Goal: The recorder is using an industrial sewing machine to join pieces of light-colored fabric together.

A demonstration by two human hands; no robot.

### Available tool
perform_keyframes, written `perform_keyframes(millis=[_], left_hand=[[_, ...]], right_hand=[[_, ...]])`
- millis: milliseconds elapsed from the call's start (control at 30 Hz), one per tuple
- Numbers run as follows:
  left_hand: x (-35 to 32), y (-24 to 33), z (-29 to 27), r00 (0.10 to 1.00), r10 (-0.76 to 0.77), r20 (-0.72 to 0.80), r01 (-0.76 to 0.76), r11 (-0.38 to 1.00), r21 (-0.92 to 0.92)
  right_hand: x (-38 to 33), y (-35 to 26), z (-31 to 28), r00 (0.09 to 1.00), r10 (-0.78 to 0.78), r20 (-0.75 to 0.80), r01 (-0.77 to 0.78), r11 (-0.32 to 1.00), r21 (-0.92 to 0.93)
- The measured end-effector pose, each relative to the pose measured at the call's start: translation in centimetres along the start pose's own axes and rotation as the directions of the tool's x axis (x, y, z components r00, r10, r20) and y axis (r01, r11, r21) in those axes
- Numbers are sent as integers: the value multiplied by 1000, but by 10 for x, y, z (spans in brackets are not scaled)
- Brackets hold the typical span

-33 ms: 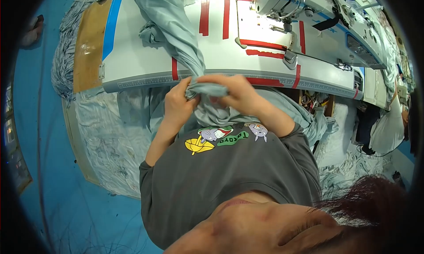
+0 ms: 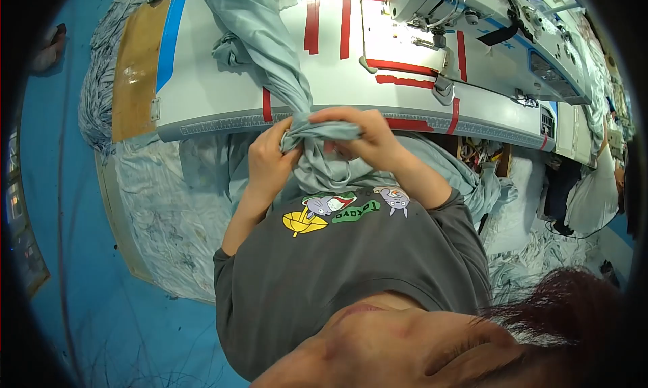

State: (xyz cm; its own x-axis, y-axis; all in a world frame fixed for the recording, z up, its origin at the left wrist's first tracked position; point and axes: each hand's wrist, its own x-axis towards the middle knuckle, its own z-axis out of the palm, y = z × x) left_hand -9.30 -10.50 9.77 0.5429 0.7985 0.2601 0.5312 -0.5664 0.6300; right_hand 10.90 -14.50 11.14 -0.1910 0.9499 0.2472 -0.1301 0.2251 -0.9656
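Both hands meet at the near edge of the desk, bunched around a pale blue-grey cloth. The left hand comes up from a bent elbow, forearm bare, its fingers curled shut on a fold of the cloth from below and the side. The right hand lies over the top, wrist cocked, fingers clamped down across the same gathered bunch so the two hands nearly touch. From the bunch the cloth runs up and away across the desk as a twisted length, and more of it hangs down into the person's lap over the grey shirt. A sewing machine stands on the desk beyond the right hand, well apart from it. Red tape strips mark the desk beside the cloth. Heaps of like cloth lie beside the person's left arm.
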Motion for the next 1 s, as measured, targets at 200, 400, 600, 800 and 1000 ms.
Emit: perform_keyframes(millis=[200,400,600,800,1000], left_hand=[[-22,-19,8,931,287,-226,-270,957,106],[-35,-35,14,850,-390,-354,-26,641,-767],[19,-28,-8,943,-54,-328,-19,976,-215],[98,-23,0,717,514,471,-680,664,310],[92,-64,-9,975,3,222,-96,907,410]], right_hand=[[-10,24,9,864,146,-481,264,684,680],[-18,4,-23,808,-87,-583,452,727,518],[-23,-14,-18,853,-429,299,400,903,155],[-64,-60,-16,845,-44,533,201,950,-240],[-122,-83,-58,948,-90,305,270,733,-624]])
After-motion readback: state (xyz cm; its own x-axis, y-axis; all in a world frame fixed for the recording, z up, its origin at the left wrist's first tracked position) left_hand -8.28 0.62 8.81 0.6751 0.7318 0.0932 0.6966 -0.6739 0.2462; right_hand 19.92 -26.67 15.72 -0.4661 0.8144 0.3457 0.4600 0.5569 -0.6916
